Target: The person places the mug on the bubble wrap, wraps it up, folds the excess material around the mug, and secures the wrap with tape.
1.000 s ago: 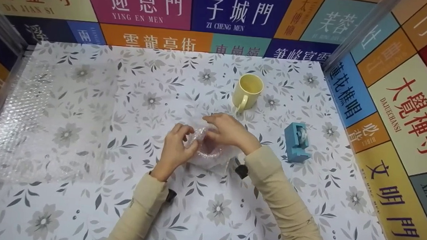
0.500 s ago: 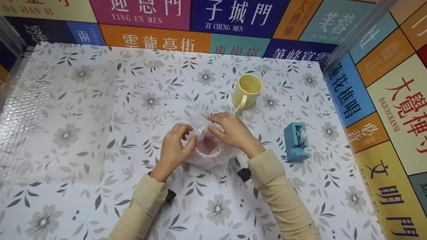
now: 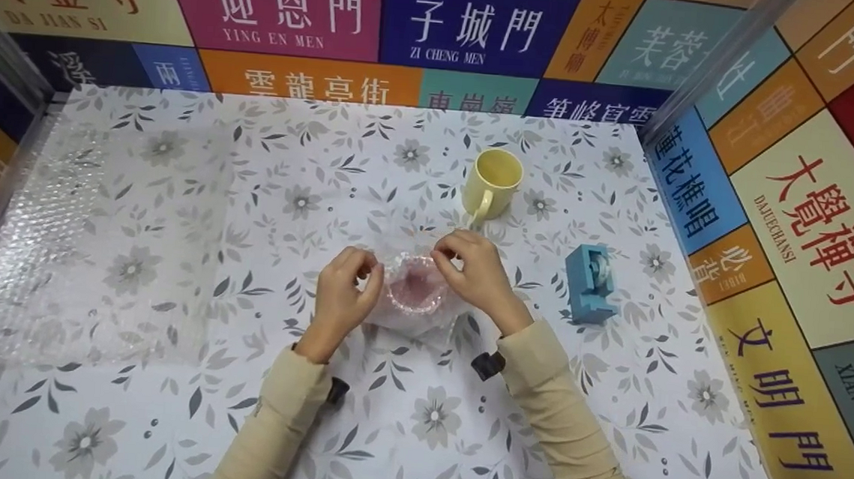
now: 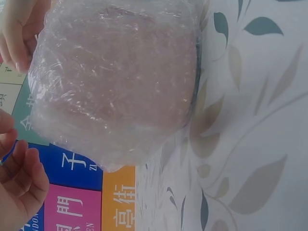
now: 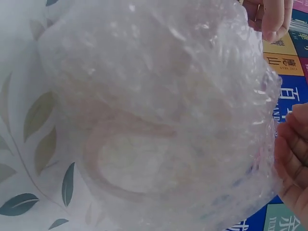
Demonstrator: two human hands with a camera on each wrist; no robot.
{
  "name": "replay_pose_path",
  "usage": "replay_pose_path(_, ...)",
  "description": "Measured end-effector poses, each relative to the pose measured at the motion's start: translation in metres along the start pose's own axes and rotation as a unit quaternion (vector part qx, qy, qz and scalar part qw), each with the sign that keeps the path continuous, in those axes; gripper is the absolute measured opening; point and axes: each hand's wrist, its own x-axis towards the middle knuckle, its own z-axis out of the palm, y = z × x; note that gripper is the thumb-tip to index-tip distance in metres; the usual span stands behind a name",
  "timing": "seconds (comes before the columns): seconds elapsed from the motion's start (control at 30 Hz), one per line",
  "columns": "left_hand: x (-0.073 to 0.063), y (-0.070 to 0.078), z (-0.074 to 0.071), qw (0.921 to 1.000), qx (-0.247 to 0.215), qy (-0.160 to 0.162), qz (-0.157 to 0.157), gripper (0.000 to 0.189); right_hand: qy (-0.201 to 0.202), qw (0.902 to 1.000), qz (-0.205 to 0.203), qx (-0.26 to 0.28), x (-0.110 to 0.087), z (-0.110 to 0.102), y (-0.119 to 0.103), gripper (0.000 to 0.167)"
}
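Observation:
A pink mug [image 3: 416, 287] wrapped in bubble wrap [image 4: 115, 82] stands upright at the table's middle, its mouth uncovered at the top. Through the wrap, the right wrist view shows its curved handle [image 5: 98, 159]. My left hand [image 3: 344, 294] is at the mug's left, fingers loosely bent and apart from the wrap, with nothing between them. My right hand [image 3: 475, 277] is at the upper right of the mug's rim, fingers relaxed and bent. Its fingertips are at the wrap's edge; whether they touch it I cannot tell.
A yellow mug [image 3: 492, 185] stands behind the wrapped one. To the right sits a blue tape dispenser [image 3: 591, 285]. A flat sheet of bubble wrap [image 3: 96, 246] covers the left of the flower-patterned table [image 3: 313, 149]. Printed panels [image 3: 449, 23] wall the back and sides.
My right hand has drawn back to the right from over the mug's mouth. My left hand has shifted slightly left, off the wrap. The mug's opening shows more fully.

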Motion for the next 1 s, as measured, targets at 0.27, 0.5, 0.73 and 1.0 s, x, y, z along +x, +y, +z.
replay_pose_path(0.27,-0.006,0.004,-0.01,0.9992,0.009,-0.01,0.037,0.008,0.056,0.9983,0.016,0.009,-0.021,-0.009,-0.001,0.007)
replay_pose_path(0.5,-0.012,0.006,-0.02,0.9971,0.052,-0.021,0.05,0.008,0.07,0.9972,0.026,0.005,-0.038,-0.018,0.002,0.007)
replay_pose_path(0.73,-0.013,0.005,-0.03,0.9947,0.078,-0.019,0.064,0.006,0.088,0.9956,0.032,-0.006,-0.055,-0.027,0.011,0.007)
replay_pose_path(1.0,-0.016,0.011,-0.03,0.9942,0.082,-0.027,0.065,0.008,0.082,0.9956,0.043,-0.012,-0.066,-0.032,0.011,0.007)
